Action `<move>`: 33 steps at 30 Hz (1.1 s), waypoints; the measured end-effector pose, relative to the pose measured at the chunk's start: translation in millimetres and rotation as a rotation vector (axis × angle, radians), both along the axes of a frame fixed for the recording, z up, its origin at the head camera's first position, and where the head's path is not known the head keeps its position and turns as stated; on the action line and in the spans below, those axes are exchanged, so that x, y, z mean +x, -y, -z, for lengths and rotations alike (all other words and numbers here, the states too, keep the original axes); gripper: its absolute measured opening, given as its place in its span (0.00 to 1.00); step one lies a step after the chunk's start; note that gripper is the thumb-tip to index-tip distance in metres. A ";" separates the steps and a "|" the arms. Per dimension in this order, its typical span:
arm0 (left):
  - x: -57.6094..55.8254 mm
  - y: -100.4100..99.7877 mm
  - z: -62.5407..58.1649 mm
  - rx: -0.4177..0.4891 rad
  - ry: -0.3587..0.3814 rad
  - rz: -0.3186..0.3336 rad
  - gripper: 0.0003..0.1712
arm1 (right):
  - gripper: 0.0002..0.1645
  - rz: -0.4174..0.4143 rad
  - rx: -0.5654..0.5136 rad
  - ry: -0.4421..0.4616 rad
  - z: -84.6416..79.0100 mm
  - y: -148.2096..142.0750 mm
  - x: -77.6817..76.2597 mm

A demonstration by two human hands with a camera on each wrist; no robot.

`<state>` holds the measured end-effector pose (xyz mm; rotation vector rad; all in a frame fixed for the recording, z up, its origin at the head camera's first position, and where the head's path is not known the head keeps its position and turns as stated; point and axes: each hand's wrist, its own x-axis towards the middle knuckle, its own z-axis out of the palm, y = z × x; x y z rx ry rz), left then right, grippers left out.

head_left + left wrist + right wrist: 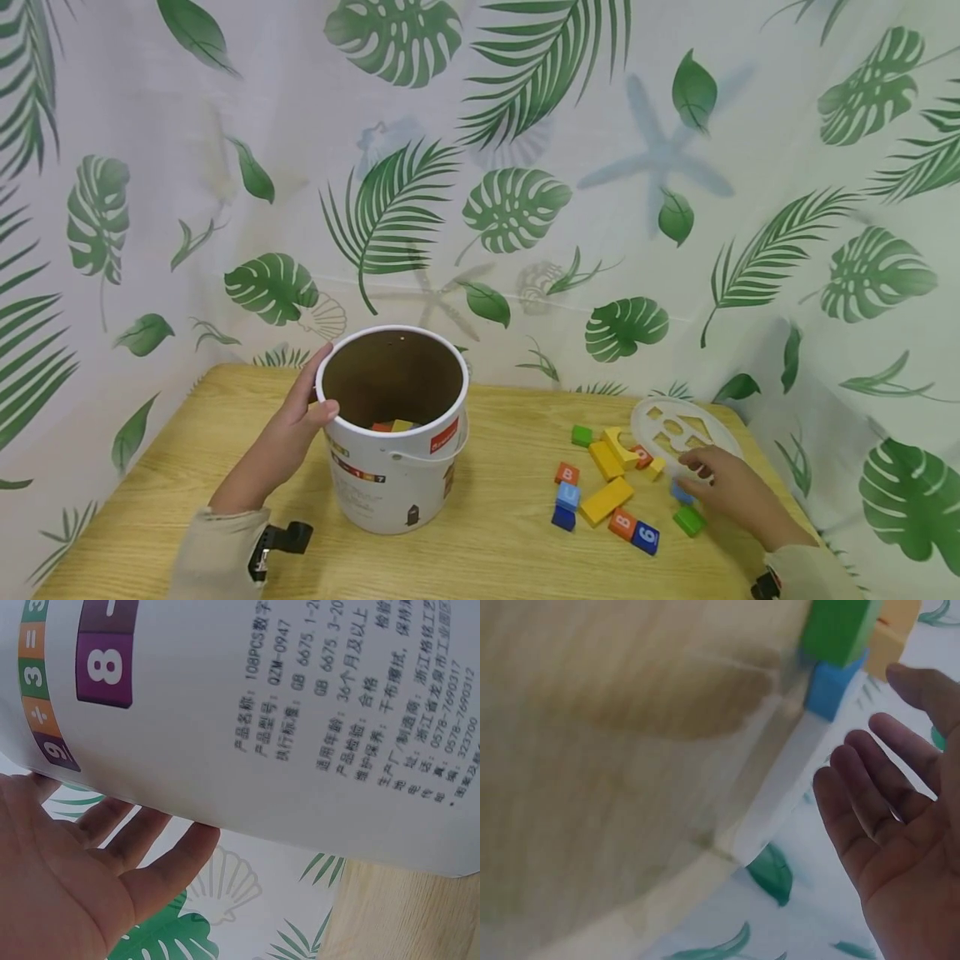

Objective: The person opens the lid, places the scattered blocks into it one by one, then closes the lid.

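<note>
A white plastic bucket (375, 492) with printed labels stands upright on the table, some colored blocks (401, 426) at its bottom. Its left side near the rim is held by my left hand (288, 442), thumb at the rim; in the left wrist view the fingers (176, 866) reach along the outer wall. My right hand (731, 487) hovers over the right of the table with loosely bent fingers and nothing in them. Nearest it are a blue block (682, 492), partly hidden by the hand, and a green block (688, 521). The right wrist view shows the blue block (829, 690) before the fingertips.
Left of the right hand lie several loose blocks, among them a yellow block (606, 501), a red B block (567, 473) and a dark blue 6 block (646, 537). A white lid with cut-out shapes (723, 429) lies behind that hand. A leaf-print curtain (525, 275) hangs behind the table.
</note>
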<state>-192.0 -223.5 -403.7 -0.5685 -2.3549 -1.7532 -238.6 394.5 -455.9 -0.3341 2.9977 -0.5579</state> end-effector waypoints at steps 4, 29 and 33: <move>-1.2 1.1 0.6 -0.005 0.001 0.000 0.44 | 0.19 0.006 0.009 0.046 2.5 -11.7 3.9; 2.5 -0.3 -2.0 -0.012 0.015 -0.012 0.44 | 0.14 0.012 0.051 0.010 9.7 -13.2 12.0; 2.3 -0.4 -2.0 -0.019 0.014 -0.018 0.45 | 0.14 0.022 0.053 -0.013 9.1 -13.2 13.5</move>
